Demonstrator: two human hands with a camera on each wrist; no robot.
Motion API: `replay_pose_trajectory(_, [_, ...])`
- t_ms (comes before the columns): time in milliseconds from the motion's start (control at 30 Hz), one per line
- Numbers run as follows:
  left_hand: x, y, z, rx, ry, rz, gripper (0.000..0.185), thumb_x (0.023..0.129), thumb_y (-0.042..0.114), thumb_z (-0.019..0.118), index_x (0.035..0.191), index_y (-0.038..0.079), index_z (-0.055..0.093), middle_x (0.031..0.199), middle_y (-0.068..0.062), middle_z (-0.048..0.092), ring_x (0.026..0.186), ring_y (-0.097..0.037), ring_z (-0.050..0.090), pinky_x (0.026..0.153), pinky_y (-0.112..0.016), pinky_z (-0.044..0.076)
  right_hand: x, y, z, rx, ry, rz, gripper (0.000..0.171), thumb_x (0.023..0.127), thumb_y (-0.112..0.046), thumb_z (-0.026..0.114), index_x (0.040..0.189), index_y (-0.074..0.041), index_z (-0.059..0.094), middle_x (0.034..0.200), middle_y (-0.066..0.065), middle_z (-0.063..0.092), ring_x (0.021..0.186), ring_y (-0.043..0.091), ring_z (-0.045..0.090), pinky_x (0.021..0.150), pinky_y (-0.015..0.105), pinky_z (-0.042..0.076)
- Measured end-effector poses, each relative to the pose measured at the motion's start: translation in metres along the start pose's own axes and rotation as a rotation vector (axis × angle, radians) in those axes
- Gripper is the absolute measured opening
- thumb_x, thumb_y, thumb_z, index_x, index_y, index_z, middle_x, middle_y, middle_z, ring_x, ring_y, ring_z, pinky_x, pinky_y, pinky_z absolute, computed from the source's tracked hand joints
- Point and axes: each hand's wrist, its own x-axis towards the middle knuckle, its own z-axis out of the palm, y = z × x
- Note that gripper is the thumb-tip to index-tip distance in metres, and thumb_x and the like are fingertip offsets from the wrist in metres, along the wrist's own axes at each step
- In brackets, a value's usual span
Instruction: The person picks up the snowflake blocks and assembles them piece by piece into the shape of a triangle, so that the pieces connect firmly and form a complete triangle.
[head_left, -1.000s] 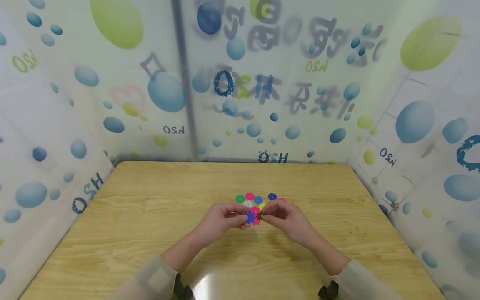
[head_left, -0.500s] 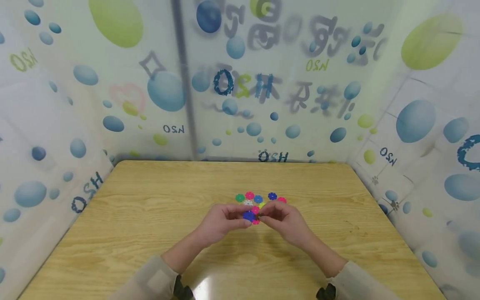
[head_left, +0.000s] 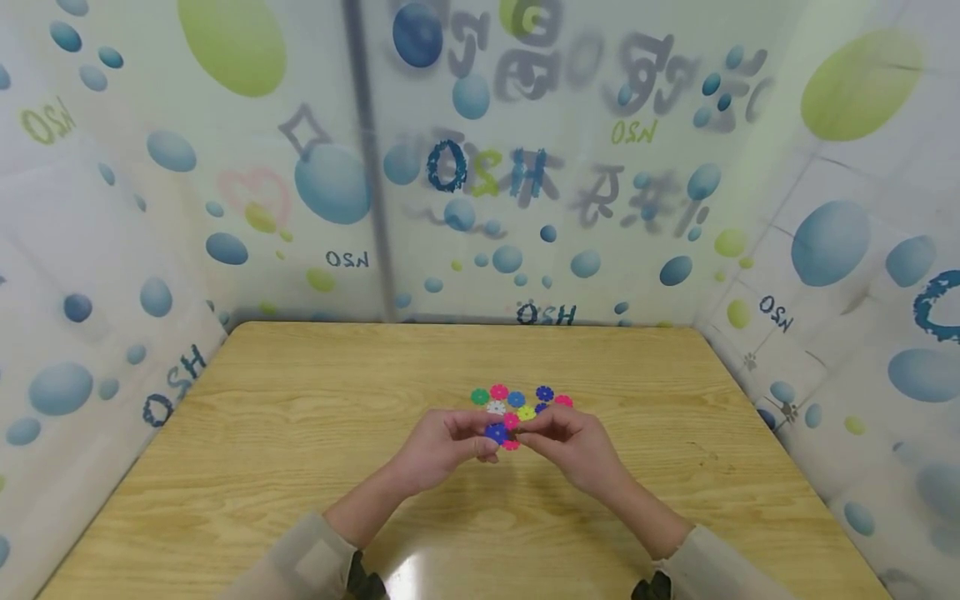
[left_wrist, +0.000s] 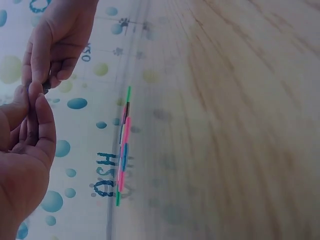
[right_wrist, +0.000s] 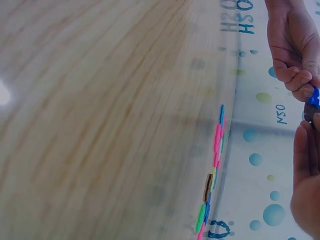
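tabletop (head_left: 285,400) under hands (head_left: 431,454), discs (head_left: 496,433) between fingertips (head_left: 486,447)

The wooden surface (head_left: 285,400) is pale yellow-tan with darker streaky grain. Nearest its far edge: a green notched plastic disc (head_left: 480,397), a pink notched disc (head_left: 499,391), a light-blue notched disc (head_left: 516,399). Farther from that edge: a white notched disc (head_left: 496,407), a yellow notched disc (head_left: 527,412), a vivid-blue notched disc (head_left: 496,432), a dark-brown notched disc (right_wrist: 311,112). The sleeves (head_left: 300,554) are plain beige.
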Motion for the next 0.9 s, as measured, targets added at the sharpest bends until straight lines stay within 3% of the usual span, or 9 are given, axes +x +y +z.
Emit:
replay_pose_trajectory(233, [-0.001,-0.001,0.0,0.001,0.006,0.007,0.037,0.106,0.012,0.074,0.139,-0.003,0.071,0.109,-0.028,0.08,0.09,-0.013,0.081,0.093,-0.027,0.064,-0.002,-0.001,0.003,0.016,0.051,-0.013,0.004,0.098,-0.012,0.083,0.103,-0.013,0.083,0.101,0.006,0.081,0.088,0.011,0.075,0.076,0.025,0.064])
replay_pose_trajectory(533, [0.0,-0.003,0.002,-0.048,0.009,0.007,0.035,0.105,0.004,0.072,0.138,-0.008,0.07,0.117,-0.033,0.077,0.089,-0.014,0.081,0.093,-0.03,0.066,-0.005,-0.001,0.011,0.048,0.086,-0.014,0.005,0.097,-0.011,0.084,0.102,-0.01,0.083,0.101,0.009,0.081,0.088,0.009,0.076,0.077,0.026,0.065])
replay_pose_trajectory(767, [0.001,-0.001,0.0,0.013,-0.01,0.012,0.038,0.103,0.01,0.077,0.138,-0.004,0.07,0.101,-0.014,0.08,0.09,-0.016,0.08,0.089,-0.036,0.068,-0.001,0.002,0.01,-0.009,0.065,-0.029,0.003,0.1,-0.014,0.081,0.103,-0.014,0.081,0.103,0.004,0.079,0.091,0.009,0.073,0.079,0.025,0.063])
replay_pose_trajectory(900, [0.002,-0.002,0.002,0.044,0.003,-0.027,0.044,0.098,0.017,0.085,0.137,0.002,0.072,0.101,-0.005,0.079,0.089,-0.015,0.077,0.081,-0.033,0.066,-0.001,0.004,0.009,-0.028,0.033,-0.022,0.006,0.102,-0.015,0.08,0.107,-0.018,0.081,0.104,0.003,0.078,0.092,0.008,0.073,0.079,0.025,0.062])
